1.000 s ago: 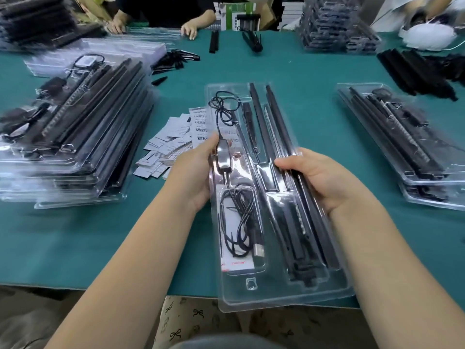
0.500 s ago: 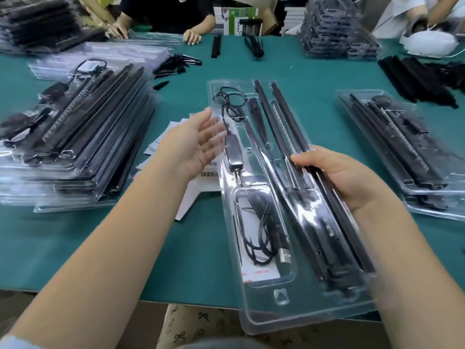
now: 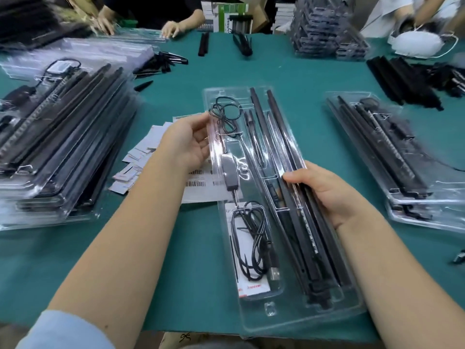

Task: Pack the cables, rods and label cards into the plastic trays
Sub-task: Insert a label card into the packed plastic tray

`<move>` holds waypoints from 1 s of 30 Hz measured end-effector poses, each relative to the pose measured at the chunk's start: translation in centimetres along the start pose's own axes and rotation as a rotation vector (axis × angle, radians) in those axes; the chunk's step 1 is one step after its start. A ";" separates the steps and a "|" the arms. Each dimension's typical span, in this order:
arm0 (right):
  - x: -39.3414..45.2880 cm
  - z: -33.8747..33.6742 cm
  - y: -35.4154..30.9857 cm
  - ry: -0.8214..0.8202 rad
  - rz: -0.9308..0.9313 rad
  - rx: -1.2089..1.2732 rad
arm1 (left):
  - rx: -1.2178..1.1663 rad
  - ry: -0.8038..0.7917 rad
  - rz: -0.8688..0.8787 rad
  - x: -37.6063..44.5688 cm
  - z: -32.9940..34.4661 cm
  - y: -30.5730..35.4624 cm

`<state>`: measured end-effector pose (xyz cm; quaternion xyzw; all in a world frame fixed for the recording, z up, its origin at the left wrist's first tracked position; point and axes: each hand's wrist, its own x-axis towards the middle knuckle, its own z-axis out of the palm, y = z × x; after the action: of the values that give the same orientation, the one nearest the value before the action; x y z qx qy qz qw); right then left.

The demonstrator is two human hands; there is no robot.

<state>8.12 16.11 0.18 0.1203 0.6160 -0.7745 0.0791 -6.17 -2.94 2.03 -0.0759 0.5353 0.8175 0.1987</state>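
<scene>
A clear plastic tray (image 3: pixel 276 316) lies lengthwise in the middle of the green table and overhangs its front edge. In it are long black rods (image 3: pixel 284 137), a coiled black cable (image 3: pixel 251 238) with a grey inline controller (image 3: pixel 229 176), and a white label card (image 3: pixel 251 289) under the cable. My right hand (image 3: pixel 327 192) grips the tray's right side, thumb on top of the rods. My left hand (image 3: pixel 186 142) holds the tray's left edge, palm turned to it, fingers partly under the plastic. Loose label cards (image 3: pixel 141 152) lie just left of the tray.
A tall stack of filled trays (image 3: pixel 57 147) stands at the left and a shorter one (image 3: pixel 392 157) at the right. Loose black rods (image 3: pixel 402 81) lie at the far right. Other people's hands (image 3: pixel 171 28) work at the far edge beside more stacks (image 3: pixel 327 28).
My left hand let go of the tray, lifted open, then came back to the tray's left edge farther up. The tray's far end swung slightly right while my right hand kept its grip.
</scene>
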 end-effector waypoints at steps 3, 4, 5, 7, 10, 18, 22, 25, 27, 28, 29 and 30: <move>0.1 -0.3 0.3 0.002 0.012 -0.043 | 0.048 -0.055 0.030 0.3 -1.1 -0.4; 0.2 -0.3 0.3 0.001 0.023 -0.063 | 0.083 -0.051 0.040 0.3 -1.3 -0.6; 0.2 -0.3 0.2 -0.005 0.033 -0.080 | 0.119 -0.040 0.050 0.3 -1.5 -0.6; 0.1 -0.2 0.0 -0.043 0.054 -0.117 | 0.147 -0.010 0.080 0.4 -1.5 -0.5; -0.5 0.1 -0.1 -0.126 0.066 -0.161 | 0.050 0.079 0.106 0.4 -1.4 0.0; -1.6 1.2 -0.2 -0.203 0.045 -0.233 | -0.023 0.131 -0.007 -0.8 -2.6 1.2; -1.3 1.7 0.0 -0.196 0.066 -0.256 | 0.071 0.266 0.126 -0.4 -2.9 1.2; -1.0 1.9 0.2 -0.190 0.077 -0.229 | 0.068 0.326 0.170 -0.5 -2.7 1.1; -1.0 1.9 0.2 -0.192 0.076 -0.227 | 0.078 0.318 0.154 -0.6 -2.8 1.0; -1.1 2.0 0.1 -0.191 0.069 -0.232 | 0.106 0.301 0.141 -0.7 -2.9 1.1; -1.1 1.9 0.1 -0.185 0.055 -0.230 | 0.148 0.278 0.134 -0.8 -3.1 1.2; -1.1 2.0 0.0 -0.170 0.038 -0.214 | 0.205 0.261 0.146 -0.7 -3.3 1.5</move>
<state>8.99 14.18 0.94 0.0568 0.6837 -0.7102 0.1581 -6.39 -6.57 2.15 -0.1215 0.6411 0.7541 0.0743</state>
